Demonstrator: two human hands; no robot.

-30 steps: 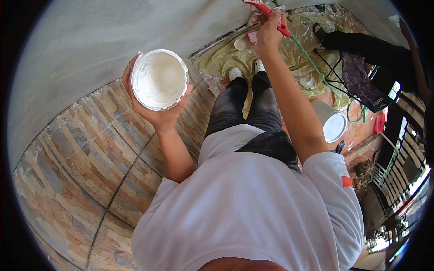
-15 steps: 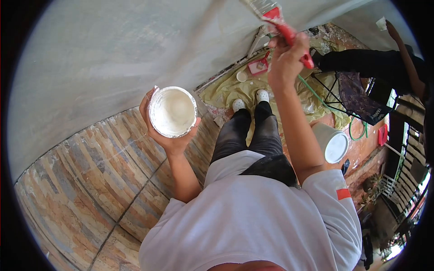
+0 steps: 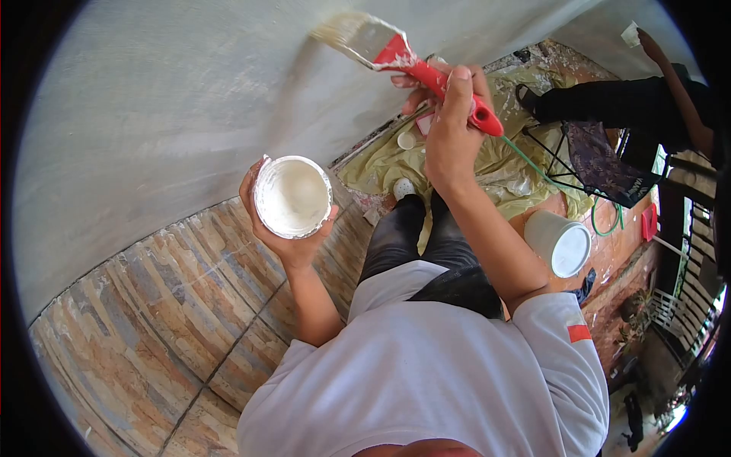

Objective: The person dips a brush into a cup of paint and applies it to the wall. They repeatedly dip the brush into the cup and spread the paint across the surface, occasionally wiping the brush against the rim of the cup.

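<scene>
My left hand (image 3: 297, 247) grips a round white tub (image 3: 261, 199) from below, its open top facing me. White paint (image 3: 297, 198) shows inside it, with smears round the rim. Wrapped round the red handle of a paintbrush (image 3: 430, 75) is my right hand (image 3: 457, 129). The brush's wide pale bristles meet the grey wall (image 3: 175, 129), or lie very close to it; contact is hard to tell. White paint flecks the base of the handle.
Yellow plastic sheeting (image 3: 502, 171) covers floor by the wall, with a small cup (image 3: 406, 140) on it. A lidded white bucket (image 3: 544, 234), a green hose (image 3: 618, 221) and a folding chair (image 3: 601, 160) stand right. Another person's leg (image 3: 609, 103) is beyond.
My right hand has carried the paintbrush left and slightly down along the wall. The tub in my left hand sits slightly lower. The other person's raised hand has shifted slightly left.
</scene>
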